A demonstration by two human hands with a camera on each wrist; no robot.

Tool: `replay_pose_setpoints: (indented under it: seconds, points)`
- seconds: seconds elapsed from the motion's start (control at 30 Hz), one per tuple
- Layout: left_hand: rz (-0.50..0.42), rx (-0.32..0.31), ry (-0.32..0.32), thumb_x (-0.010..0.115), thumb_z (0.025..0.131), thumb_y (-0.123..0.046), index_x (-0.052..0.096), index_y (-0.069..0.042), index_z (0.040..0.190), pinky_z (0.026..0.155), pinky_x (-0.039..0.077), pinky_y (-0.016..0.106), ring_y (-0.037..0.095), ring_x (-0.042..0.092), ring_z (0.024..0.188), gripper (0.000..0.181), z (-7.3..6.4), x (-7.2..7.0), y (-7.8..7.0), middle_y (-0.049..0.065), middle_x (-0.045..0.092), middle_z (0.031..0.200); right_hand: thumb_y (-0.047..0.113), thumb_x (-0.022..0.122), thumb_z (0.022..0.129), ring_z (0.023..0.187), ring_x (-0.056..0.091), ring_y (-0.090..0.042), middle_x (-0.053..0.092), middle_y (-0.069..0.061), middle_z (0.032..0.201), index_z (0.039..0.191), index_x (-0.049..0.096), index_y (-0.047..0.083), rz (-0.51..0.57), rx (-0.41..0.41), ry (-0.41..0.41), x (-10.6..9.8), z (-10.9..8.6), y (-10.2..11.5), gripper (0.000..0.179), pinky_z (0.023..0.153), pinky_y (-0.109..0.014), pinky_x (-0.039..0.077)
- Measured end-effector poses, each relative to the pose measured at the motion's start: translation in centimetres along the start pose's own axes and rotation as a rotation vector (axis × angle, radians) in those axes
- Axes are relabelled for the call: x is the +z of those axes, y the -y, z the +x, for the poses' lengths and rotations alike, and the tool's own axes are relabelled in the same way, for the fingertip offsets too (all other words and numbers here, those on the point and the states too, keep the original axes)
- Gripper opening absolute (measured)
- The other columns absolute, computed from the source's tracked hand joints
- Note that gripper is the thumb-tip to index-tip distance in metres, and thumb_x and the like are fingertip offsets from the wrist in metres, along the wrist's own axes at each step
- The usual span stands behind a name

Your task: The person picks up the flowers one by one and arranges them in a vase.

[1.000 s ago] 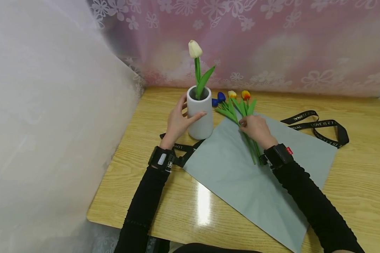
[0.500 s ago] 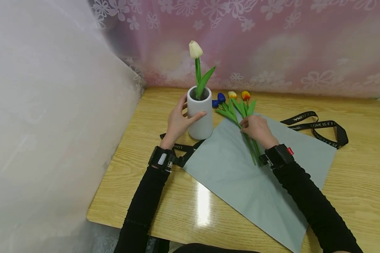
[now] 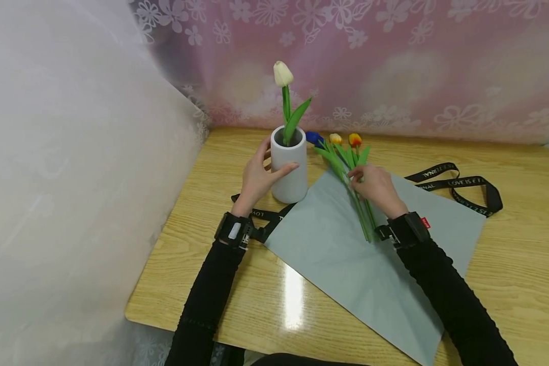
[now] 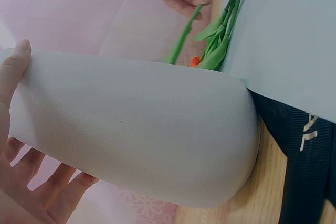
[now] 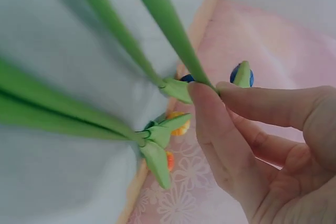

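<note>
Both arms (image 3: 206, 300) outstretched, left hand (image 3: 256, 178) gripping vase (image 3: 293, 182), right hand (image 3: 378, 188) pinching stem (image 5: 169, 24)

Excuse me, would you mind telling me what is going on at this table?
A person's left hand holds the white vase, which stands upright on the wooden table with a single white tulip in it. Their right hand pinches a green stem, apparently that of a blue tulip. A yellowish tulip and an orange tulip lie with their stems across the grey-green sheet. Lettered black ribbon shows on either side of the sheet.
</note>
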State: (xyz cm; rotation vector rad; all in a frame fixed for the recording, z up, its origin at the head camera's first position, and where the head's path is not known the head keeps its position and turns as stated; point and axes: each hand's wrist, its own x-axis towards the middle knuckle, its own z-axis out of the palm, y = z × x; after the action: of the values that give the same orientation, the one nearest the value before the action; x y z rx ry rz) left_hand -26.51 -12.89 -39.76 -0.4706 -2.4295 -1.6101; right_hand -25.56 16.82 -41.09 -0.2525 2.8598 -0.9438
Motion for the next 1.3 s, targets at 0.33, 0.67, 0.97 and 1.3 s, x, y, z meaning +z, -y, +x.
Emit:
replay_pose_setpoints:
  seconds: [0.33, 0.67, 0.97, 1.3]
  points:
    - [-0.001, 0.001, -0.001, 0.082, 0.086, -0.041, 0.039, -0.030, 0.155, 0.100, 0.054, 0.042, 0.025, 0.055, 0.132, 0.082, 0.0, 0.0, 0.1, 0.003, 0.051, 0.149, 0.013, 0.065, 0.100, 0.071, 0.071, -0.033, 0.067, -0.020, 0.110, 0.128, 0.064, 0.000, 0.124, -0.039, -0.141, -0.7, -1.0, 1.3, 0.031, 0.056, -0.033, 0.054]
    - [-0.022, 0.009, -0.002, 0.082, 0.086, -0.037, 0.039, -0.029, 0.156, 0.100, 0.054, 0.042, 0.025, 0.054, 0.131, 0.083, 0.0, 0.0, 0.2, 0.000, 0.050, 0.150, 0.015, 0.071, 0.097, 0.082, 0.070, -0.029, 0.067, -0.016, 0.108, 0.127, 0.067, 0.004, 0.356, -0.189, -0.397, -1.3, -1.6, 2.4, 0.033, 0.058, -0.024, 0.058]
    - [-0.009, 0.005, 0.002, 0.082, 0.086, -0.041, 0.038, -0.030, 0.156, 0.101, 0.053, 0.041, 0.023, 0.054, 0.132, 0.084, 0.0, 0.1, 0.2, -0.002, 0.050, 0.151, 0.003, 0.071, 0.094, 0.079, 0.062, 0.007, 0.067, -0.019, 0.105, 0.124, 0.069, -0.002, 0.409, -0.347, -0.586, -3.2, -2.5, 5.7, 0.030, 0.062, -0.014, 0.056]
    - [-0.015, 0.021, -0.001, 0.082, 0.086, -0.037, 0.038, -0.029, 0.156, 0.100, 0.054, 0.041, 0.022, 0.055, 0.131, 0.083, 0.0, 0.1, 0.2, -0.003, 0.050, 0.150, 0.001, 0.068, 0.095, 0.085, 0.067, -0.002, 0.066, -0.022, 0.109, 0.124, 0.067, -0.006, 0.458, -0.467, -0.672, -5.0, -4.0, 10.2, 0.030, 0.073, -0.024, 0.059]
